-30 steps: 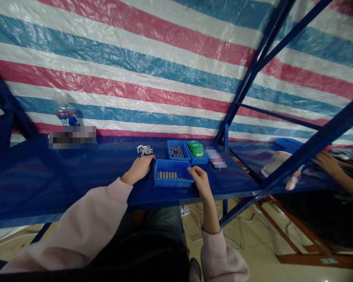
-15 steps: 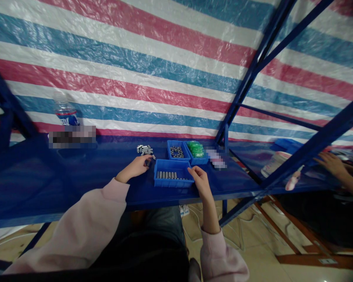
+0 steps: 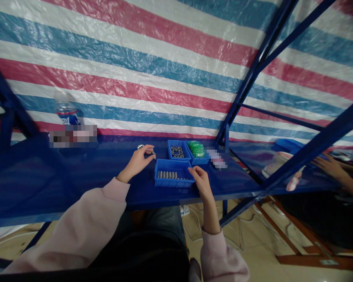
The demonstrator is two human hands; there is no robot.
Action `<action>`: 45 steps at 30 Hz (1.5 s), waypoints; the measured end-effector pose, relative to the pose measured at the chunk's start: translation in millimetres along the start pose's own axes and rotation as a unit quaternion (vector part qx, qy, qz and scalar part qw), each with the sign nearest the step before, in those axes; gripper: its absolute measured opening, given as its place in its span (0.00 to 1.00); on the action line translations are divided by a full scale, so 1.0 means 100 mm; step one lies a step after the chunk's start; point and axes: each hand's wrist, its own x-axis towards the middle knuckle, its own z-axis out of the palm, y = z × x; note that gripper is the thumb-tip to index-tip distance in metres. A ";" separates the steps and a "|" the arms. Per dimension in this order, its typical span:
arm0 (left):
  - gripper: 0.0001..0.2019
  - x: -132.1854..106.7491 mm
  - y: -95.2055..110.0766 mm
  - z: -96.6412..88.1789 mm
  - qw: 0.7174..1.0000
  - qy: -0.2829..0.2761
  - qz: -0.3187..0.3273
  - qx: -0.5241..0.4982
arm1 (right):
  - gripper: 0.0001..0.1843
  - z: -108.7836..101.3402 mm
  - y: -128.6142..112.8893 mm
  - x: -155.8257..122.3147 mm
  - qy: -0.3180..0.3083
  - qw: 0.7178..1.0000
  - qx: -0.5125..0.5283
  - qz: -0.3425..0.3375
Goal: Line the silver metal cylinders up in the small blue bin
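My left hand (image 3: pixel 139 161) reaches over a small pile of short metal cylinders (image 3: pixel 140 147), hiding most of it. Its thumb and index finger are apart, with some pieces between the tips; I cannot make out a firm hold. My right hand (image 3: pixel 200 177) pinches the right end of the nearest blue plastic bin (image 3: pixel 174 183). Inside this bin, several metal cylinders (image 3: pixel 167 175) stand in a row at the left, and lower pieces continue to the right.
Behind the near bin are a second blue bin (image 3: pixel 179 158) with small metal parts and another holding green bagged items (image 3: pixel 196 149). A bottle (image 3: pixel 67 113) stands at the back left. To the right are a blue frame post (image 3: pixel 294 156), a white tub (image 3: pixel 278 164) and another person's hand (image 3: pixel 329 165).
My left hand has moved forward and slightly right, from beside the pile to over it, and its thumb and index finger have spread. My right hand keeps its hold on the bin.
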 end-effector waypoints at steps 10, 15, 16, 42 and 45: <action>0.10 0.02 0.61 0.40 0.958 -0.217 0.186 0.013 | 0.21 0.00 -0.02 0.00 -0.003 1.000 0.003 0.005; 0.12 0.06 0.56 0.55 0.945 -0.276 0.160 0.072 | 0.21 0.00 -0.01 0.00 -0.004 1.000 0.007 0.000; 0.12 0.06 0.55 0.55 0.943 -0.282 0.157 0.077 | 0.21 0.00 0.00 0.00 -0.005 1.000 0.009 -0.002; 0.10 0.04 0.55 0.53 0.952 -0.258 0.146 0.077 | 0.22 0.00 -0.02 0.00 -0.002 1.000 0.008 0.001; 0.10 0.04 0.56 0.53 0.955 -0.245 0.160 0.046 | 0.21 0.00 -0.01 0.00 -0.003 1.000 0.009 0.001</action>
